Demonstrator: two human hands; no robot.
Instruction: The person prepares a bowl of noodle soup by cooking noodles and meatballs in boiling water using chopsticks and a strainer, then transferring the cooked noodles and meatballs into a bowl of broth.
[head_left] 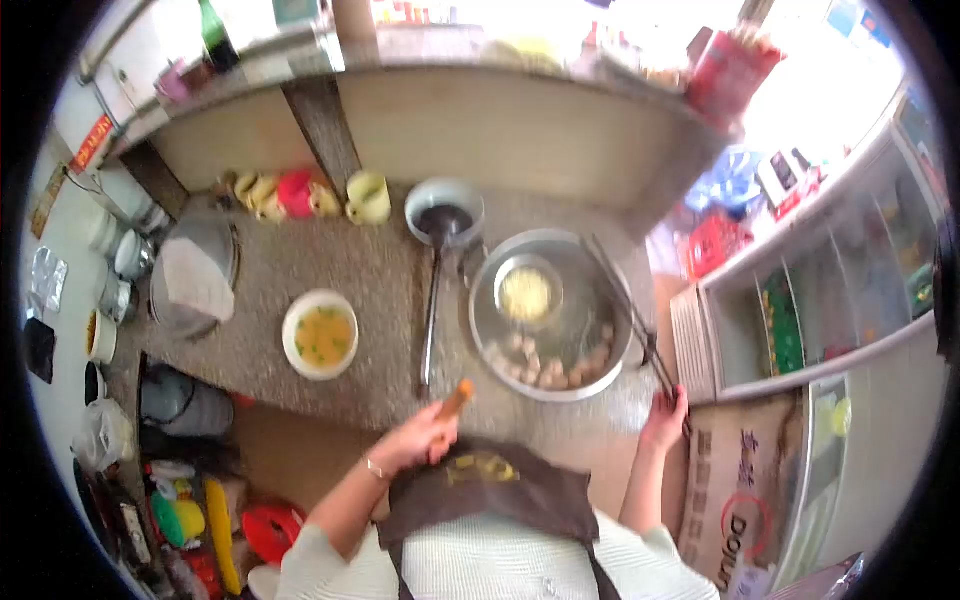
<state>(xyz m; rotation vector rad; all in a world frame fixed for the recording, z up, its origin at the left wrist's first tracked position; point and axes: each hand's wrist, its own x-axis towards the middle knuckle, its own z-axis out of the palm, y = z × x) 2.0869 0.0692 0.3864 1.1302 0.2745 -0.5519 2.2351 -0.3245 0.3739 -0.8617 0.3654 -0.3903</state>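
Note:
My left hand (422, 438) is closed around a short brown handle-like stick (457, 398) with an orange tip, at the counter's front edge. My right hand (664, 421) grips a pair of long dark chopsticks (645, 335), which reach over the right rim of a large metal pot (478, 345). Inside the pot, a round metal container (556, 293) holds pale yellow noodles (526, 294). Several pale and brownish balls (553, 374) lie in the liquid along the pot's near side. Whatever the brown stick belongs to cannot be made out.
A ladle (433, 320) rests in a grey bowl (467, 236) left of the pot. Farther left stands a white bowl of soup (290, 335) with green bits. A round lid (185, 318), a yellow cup (370, 198) and a glass-fronted cabinet (830, 300) surround the work area.

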